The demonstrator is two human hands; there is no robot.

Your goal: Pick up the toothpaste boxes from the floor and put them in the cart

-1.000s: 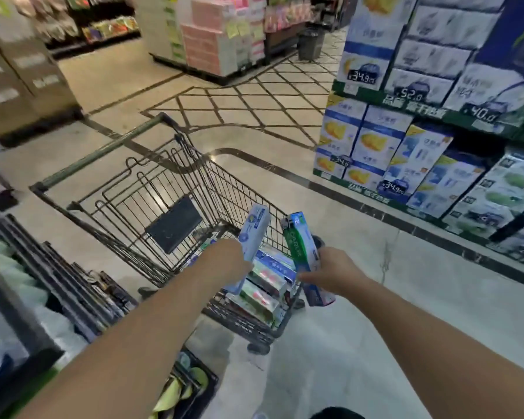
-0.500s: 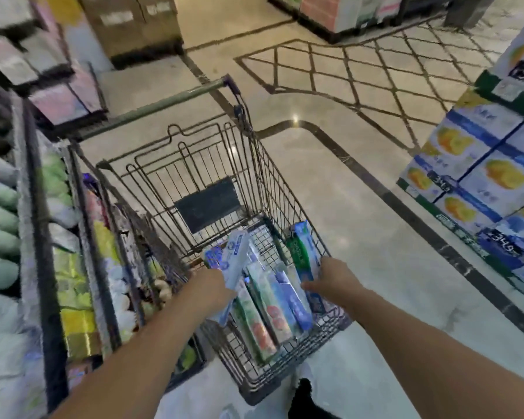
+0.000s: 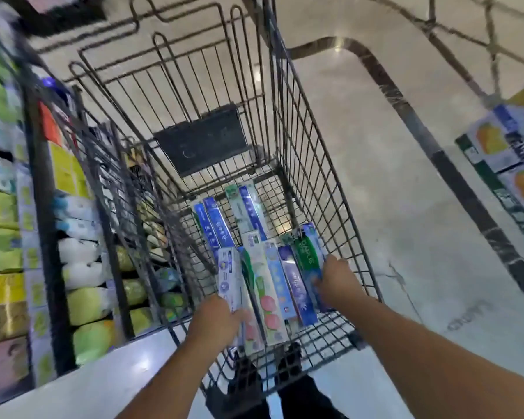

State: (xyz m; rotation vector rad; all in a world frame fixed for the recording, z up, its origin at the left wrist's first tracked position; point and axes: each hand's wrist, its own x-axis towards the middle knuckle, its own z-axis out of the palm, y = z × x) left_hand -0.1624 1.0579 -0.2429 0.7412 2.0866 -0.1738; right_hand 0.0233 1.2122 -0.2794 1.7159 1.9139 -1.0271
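From the head view, both hands reach down inside the cart (image 3: 330, 164). The left hand (image 3: 217, 320) grips a pale toothpaste box (image 3: 230, 275); the right hand (image 3: 336, 281) grips a green one (image 3: 307, 261), both laid among the boxes on the basket floor. It looks like the placing step; next, let go and withdraw.

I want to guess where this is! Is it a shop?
Yes, most likely a supermarket. A wire shopping cart holds toothpaste boxes, shelves of packaged goods line the left, and stacked cartons stand on the right.
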